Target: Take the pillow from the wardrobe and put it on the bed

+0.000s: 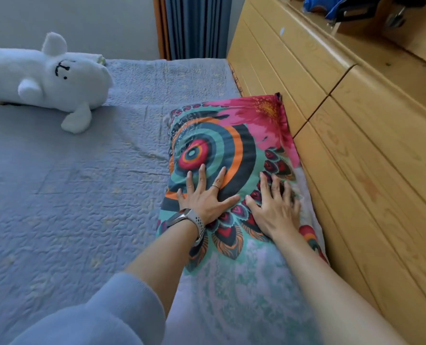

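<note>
A brightly patterned pillow, with teal, orange and pink rings and flowers, lies flat on the bed against the wooden headboard on the right. My left hand, with a watch on the wrist and a ring, rests palm down on the pillow with fingers spread. My right hand lies flat beside it, nearer the headboard, also with fingers apart. Neither hand grips the cloth. The wardrobe is out of view.
A white plush animal lies at the far left of the grey-blue quilted cover. The pale wooden headboard with a shelf runs along the right side. Blue curtains hang at the back.
</note>
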